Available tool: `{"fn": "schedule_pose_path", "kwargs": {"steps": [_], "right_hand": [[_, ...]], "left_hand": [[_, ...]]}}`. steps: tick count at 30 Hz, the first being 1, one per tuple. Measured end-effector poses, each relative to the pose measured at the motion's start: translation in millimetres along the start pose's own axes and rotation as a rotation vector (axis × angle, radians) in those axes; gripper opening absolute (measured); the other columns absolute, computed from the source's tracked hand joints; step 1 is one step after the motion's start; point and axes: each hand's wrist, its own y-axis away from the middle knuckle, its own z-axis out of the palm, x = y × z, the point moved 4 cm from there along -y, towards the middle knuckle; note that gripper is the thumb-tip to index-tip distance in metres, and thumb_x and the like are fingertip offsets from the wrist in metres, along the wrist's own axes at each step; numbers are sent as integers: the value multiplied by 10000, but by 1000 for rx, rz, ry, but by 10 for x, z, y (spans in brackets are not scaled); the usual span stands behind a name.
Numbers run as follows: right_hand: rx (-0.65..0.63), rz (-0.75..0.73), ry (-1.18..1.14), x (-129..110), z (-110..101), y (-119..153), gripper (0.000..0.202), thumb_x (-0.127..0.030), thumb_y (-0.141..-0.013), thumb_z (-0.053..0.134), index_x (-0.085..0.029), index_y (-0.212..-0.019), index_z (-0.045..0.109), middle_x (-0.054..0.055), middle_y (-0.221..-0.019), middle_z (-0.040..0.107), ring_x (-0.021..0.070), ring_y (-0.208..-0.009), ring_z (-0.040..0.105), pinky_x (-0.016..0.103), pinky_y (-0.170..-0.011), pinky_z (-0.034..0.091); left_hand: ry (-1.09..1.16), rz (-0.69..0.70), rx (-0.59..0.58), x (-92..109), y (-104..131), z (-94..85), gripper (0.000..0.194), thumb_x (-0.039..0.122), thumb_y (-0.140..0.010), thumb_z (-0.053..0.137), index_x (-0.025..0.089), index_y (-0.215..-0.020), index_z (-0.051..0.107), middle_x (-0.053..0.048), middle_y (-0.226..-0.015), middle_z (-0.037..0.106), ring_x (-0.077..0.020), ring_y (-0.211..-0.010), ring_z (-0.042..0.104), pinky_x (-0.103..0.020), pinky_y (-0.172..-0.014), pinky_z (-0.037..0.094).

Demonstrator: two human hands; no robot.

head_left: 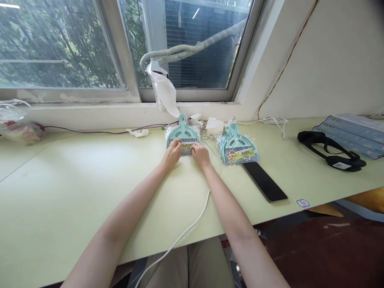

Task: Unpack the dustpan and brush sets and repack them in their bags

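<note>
A mint-green mini dustpan and brush set in clear plastic wrap lies flat near the back of the table, its handle pointing at the window. My left hand has its fingers closed on the near left part of the pack. On the near right part, the bent fingers of my right hand press against the wrap beside the printed label. Parts of the pack's front edge are hidden by my fingers. To the right lies a stack of similar wrapped dustpan sets.
A black phone lies beside the stack. Farther right are a black strapped headset and blue patterned packs. A white cable crosses the table by my right arm. A plastic bag sits at far left.
</note>
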Motion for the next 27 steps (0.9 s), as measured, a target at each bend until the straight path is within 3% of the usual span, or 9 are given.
{"fn": "schedule_pose_path", "kwargs": {"steps": [7, 15, 17, 23, 27], "right_hand": [[-108, -108, 118, -108, -19, 33, 331, -152, -944, 373, -201, -920, 699, 56, -984, 683, 162, -809, 618, 256, -667, 377], [-159, -104, 115, -134, -20, 16, 307, -133, -928, 387, -186, -975, 686, 81, -1031, 683, 170, -873, 618, 253, -705, 399], [-164, -103, 111, -144, -30, 17, 307, -134, -932, 385, -182, -983, 684, 84, -1036, 680, 173, -883, 618, 256, -726, 408], [-190, -71, 119, -143, -48, 21, 278, -160, -946, 397, -161, -993, 671, 100, -1034, 673, 186, -907, 627, 258, -754, 427], [-168, -61, 134, -130, -60, 28, 323, -169, -968, 348, -161, -986, 671, 105, -1043, 667, 184, -891, 632, 263, -750, 431]], "left_hand": [[20, 126, 123, 133, 20, -66, 239, 150, -973, 350, 218, -1051, 564, -95, -1206, 522, -167, -1061, 561, -319, -866, 515], [18, 17, 257, 39, 52, -181, 233, 175, -973, 346, 193, -1031, 571, -115, -1167, 520, -160, -1026, 579, -290, -811, 521], [-21, 29, 184, 100, 59, -182, 261, 178, -968, 323, 188, -1032, 576, -119, -1134, 547, -164, -994, 594, -284, -798, 514], [-157, 169, -382, 378, 41, 40, 253, 192, -911, 378, 187, -1006, 613, -109, -1049, 616, -181, -919, 638, -268, -754, 497], [-159, -82, -410, 252, -10, 78, 243, 197, -909, 381, 200, -960, 618, -85, -1033, 642, -191, -886, 647, -289, -741, 493]]}}
